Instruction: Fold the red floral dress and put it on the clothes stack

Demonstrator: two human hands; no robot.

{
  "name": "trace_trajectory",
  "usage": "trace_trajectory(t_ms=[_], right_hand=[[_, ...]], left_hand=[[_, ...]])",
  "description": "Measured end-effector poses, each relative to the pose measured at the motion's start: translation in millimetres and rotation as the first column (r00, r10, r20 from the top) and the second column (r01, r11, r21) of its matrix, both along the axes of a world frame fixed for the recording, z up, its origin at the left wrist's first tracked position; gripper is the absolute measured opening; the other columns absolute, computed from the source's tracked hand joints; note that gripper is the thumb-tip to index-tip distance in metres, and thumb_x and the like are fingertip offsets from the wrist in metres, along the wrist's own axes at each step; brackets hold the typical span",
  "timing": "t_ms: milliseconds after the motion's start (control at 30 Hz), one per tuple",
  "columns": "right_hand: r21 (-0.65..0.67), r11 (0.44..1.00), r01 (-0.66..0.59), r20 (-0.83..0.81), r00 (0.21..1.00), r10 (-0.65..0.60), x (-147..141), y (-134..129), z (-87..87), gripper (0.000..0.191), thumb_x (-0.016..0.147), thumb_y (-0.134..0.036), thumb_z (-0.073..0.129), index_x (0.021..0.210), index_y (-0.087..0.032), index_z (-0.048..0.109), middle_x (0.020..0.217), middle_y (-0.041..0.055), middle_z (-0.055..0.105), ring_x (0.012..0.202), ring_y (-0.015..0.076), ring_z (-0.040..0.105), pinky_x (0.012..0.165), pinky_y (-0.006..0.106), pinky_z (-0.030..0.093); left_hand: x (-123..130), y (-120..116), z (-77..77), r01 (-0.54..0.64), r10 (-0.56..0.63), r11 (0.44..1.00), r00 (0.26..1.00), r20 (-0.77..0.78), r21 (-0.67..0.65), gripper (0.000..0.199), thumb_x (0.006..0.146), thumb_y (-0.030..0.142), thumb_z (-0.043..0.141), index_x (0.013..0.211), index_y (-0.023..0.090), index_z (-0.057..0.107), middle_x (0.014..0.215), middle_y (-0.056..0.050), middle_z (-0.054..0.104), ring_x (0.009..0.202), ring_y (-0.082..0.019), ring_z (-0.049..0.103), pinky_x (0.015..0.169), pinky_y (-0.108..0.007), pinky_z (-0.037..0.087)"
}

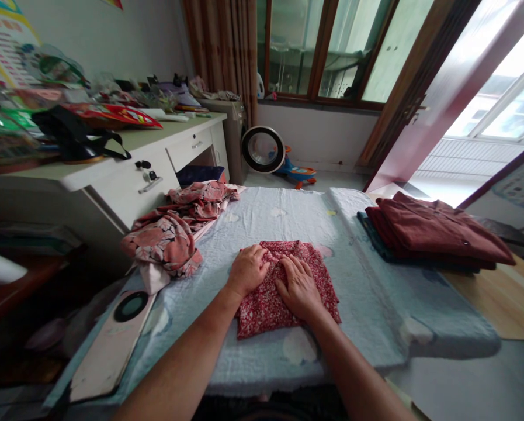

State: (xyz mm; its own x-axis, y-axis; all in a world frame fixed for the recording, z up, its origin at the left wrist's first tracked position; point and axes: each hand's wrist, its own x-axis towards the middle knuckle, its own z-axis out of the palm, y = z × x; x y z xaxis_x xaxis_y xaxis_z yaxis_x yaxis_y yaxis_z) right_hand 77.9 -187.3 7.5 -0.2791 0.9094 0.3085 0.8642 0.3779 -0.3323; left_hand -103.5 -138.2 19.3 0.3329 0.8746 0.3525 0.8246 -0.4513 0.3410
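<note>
A red garment with a small white print (266, 310) lies folded into a compact bundle on the light blue cloth (362, 333) that covers the table. My left hand (247, 270) rests on its upper left part, fingers bent slightly over the fabric. On the middle of the bundle my right hand (300, 286) lies flat, palm down with the fingers spread. Neither hand visibly grips the fabric.
Folded dark red and dark green clothes (441, 231) are stacked at the right. A crumpled pink patterned cloth (169, 240) lies left, above a pale board with a round dark hole (104, 351). Beyond it stands a cluttered white desk (156, 137).
</note>
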Motion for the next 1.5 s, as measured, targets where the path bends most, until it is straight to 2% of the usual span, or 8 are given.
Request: trace_trajectory(t_ms=[133,367,800,1033,1100,1200,1333,1500], right_hand=[[-0.032,0.999,0.016,0.021,1.000,-0.016,-1.1,-1.1,2.2,0.048,0.094,-0.035,0.050,0.139,-0.018,0.052,0.151,0.0073,0.047,0.142,0.0234,0.036,0.120,0.043,0.021],[-0.059,0.995,0.084,0.077,0.994,-0.079,-2.1,-1.7,1.2,0.053,0.093,-0.039,0.052,0.142,-0.020,0.052,0.160,0.0076,0.030,0.150,0.0281,0.019,0.120,0.045,0.022],[-0.081,0.994,0.077,0.067,0.995,-0.072,-2.0,-0.6,0.7,0.053,0.093,-0.039,0.051,0.144,-0.022,0.049,0.155,0.0072,0.040,0.146,0.0264,0.029,0.119,0.046,0.023],[-0.096,0.995,-0.023,-0.188,0.982,0.005,9.6,5.1,0.5,0.067,0.086,-0.038,0.058,0.148,-0.019,0.041,0.152,0.0123,0.043,0.142,0.0273,0.037,0.115,0.047,0.031],[-0.093,0.995,-0.048,-0.337,0.941,0.014,21.8,10.3,6.8,0.058,0.087,-0.035,0.055,0.143,-0.021,0.045,0.145,0.0103,0.051,0.133,0.0242,0.048,0.110,0.042,0.039],[-0.027,0.998,0.053,-0.447,0.892,-0.059,48.5,25.6,18.7,0.035,0.091,-0.032,0.047,0.122,-0.022,0.061,0.126,0.0073,0.064,0.118,0.0222,0.058,0.103,0.038,0.043],[-0.025,0.972,0.232,-0.206,0.951,-0.232,83.4,57.0,24.2,0.027,0.089,-0.024,0.046,0.097,-0.018,0.071,0.102,0.0100,0.070,0.100,0.0233,0.061,0.095,0.037,0.042],[-0.071,0.983,0.169,0.012,0.986,-0.169,96.8,82.0,7.2,0.024,0.080,-0.017,0.050,0.091,-0.017,0.072,0.095,0.0086,0.066,0.095,0.0210,0.059,0.091,0.032,0.040]], left_hand=[[1.8,-1.8,2.0,-0.030,0.029,0.999,0.999,-0.018,-0.028,0.023,0.087,0.023,0.059,0.110,0.020,0.061,0.114,-0.007,0.064,0.110,-0.022,0.059,0.100,-0.036,0.045],[3.5,-2.3,1.2,-0.083,0.081,0.996,0.996,-0.049,-0.040,0.021,0.089,0.024,0.057,0.109,0.020,0.061,0.115,-0.007,0.064,0.109,-0.022,0.060,0.099,-0.034,0.045],[-0.4,-2.0,2.0,-0.171,0.164,0.983,0.982,-0.091,-0.070,0.029,0.091,0.029,0.055,0.117,0.018,0.060,0.117,-0.009,0.067,0.109,-0.023,0.062,0.098,-0.034,0.045],[-1.1,-1.8,2.1,-0.152,0.147,0.987,0.985,-0.085,-0.051,0.026,0.091,0.028,0.055,0.114,0.017,0.060,0.115,-0.010,0.067,0.109,-0.024,0.062,0.097,-0.036,0.045],[-1.3,-1.4,2.4,-0.153,0.147,0.987,0.985,-0.086,-0.058,0.026,0.091,0.029,0.056,0.114,0.018,0.060,0.114,-0.009,0.067,0.109,-0.024,0.062,0.097,-0.035,0.045],[-1.3,-1.2,2.5,-0.154,0.147,0.986,0.985,-0.091,-0.070,0.026,0.090,0.028,0.057,0.113,0.019,0.060,0.114,-0.009,0.067,0.109,-0.024,0.062,0.097,-0.035,0.045],[-1.6,-1.2,2.3,-0.151,0.145,0.986,0.986,-0.081,-0.066,0.026,0.089,0.029,0.059,0.113,0.018,0.061,0.113,-0.009,0.067,0.107,-0.024,0.062,0.097,-0.036,0.046],[-4.9,1.1,0.9,-0.157,0.155,0.986,0.987,-0.043,-0.056,0.024,0.095,0.033,0.052,0.111,0.018,0.062,0.109,-0.008,0.068,0.103,-0.023,0.063,0.094,-0.035,0.047]])
